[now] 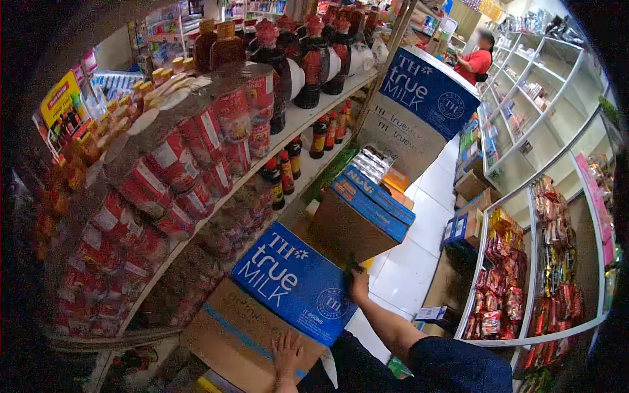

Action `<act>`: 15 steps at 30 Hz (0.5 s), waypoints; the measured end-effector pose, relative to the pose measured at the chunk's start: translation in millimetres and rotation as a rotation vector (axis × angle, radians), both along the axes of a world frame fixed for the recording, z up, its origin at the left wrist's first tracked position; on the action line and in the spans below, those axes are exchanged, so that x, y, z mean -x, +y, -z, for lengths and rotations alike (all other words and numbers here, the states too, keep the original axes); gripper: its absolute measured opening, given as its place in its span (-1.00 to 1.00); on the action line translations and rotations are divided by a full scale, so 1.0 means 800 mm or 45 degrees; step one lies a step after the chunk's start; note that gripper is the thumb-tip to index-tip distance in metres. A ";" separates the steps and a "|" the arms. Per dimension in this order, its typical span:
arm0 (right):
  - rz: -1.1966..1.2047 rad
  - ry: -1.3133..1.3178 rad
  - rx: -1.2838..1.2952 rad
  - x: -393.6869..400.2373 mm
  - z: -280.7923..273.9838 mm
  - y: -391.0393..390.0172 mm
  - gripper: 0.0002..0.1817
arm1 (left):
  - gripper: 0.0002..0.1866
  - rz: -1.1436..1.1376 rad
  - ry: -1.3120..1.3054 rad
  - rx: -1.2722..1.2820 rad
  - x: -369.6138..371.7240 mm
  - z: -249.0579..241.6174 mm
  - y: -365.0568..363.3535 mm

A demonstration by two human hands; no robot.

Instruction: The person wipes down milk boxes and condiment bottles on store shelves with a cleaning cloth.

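A blue-faced TH true MILK carton (pixel 288 278) lies in front of me, and a brown cardboard face with a blue stripe (pixel 239 334) adjoins it on the near side. Flat on that brown cardboard rests my left hand (pixel 287 354), its fingers spread. My right hand (pixel 358 285) is at the carton's far right corner, fingers curled and partly lost in shadow. Something dark shows at its fingertips; I cannot make out what. Just beyond stands a brown NUVI carton (pixel 350 223) with blue flaps and silver-topped packs (pixel 372 164) on it.
Shelves on the left carry red shrink-wrapped cups (pixel 173 157) and dark sauce bottles (pixel 314 72). More TH true MILK cartons (pixel 429 92) are stacked ahead. White tiled floor (pixel 409 262) runs between them and right-hand racks of snack packets (pixel 501 275). A person in red (pixel 478 62) stands far back.
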State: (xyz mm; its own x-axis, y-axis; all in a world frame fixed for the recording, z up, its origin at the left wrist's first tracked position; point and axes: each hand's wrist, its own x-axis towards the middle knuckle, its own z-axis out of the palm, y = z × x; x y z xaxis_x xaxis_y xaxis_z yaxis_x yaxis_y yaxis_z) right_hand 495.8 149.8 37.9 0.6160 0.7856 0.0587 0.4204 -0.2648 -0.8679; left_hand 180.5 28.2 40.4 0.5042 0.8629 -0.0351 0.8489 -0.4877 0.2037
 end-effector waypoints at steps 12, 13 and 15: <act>-1.206 -0.464 0.214 0.195 0.008 -0.104 -0.49 | -0.58 -0.084 0.014 0.124 0.002 0.008 -0.001; -1.332 -0.353 0.314 0.184 -0.003 -0.102 -0.49 | -0.56 -0.053 -0.008 0.111 0.003 0.007 -0.001; -1.345 -0.065 0.337 0.138 0.025 -0.076 -0.54 | -0.54 -0.019 -0.031 0.103 0.004 0.006 -0.003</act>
